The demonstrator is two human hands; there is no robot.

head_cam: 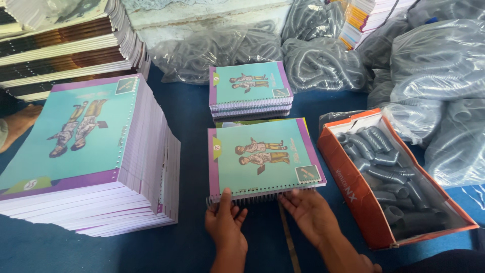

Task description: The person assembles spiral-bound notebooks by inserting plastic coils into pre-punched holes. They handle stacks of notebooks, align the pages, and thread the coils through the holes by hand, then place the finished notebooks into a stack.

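Two hands (226,222), one orange box (353,187), three notebook stacks (91,151).

You are pressing your bare left hand (226,222) and right hand (308,210) against a notebook (263,156) whose card cover is showing a smooth, slightly glossy printed finish, with a dark spiral coil (242,200) running along its near edge; whether that coil is plastic or metal is not clear. The tall stack of unbound books (96,151) is showing matt paper page edges. The orange box (353,187) is looking like matt cardboard, holding grey coils (384,167). Clear, shiny plastic bags (439,60) are wrapping more coils. The blue work surface (189,116) is looking matt.
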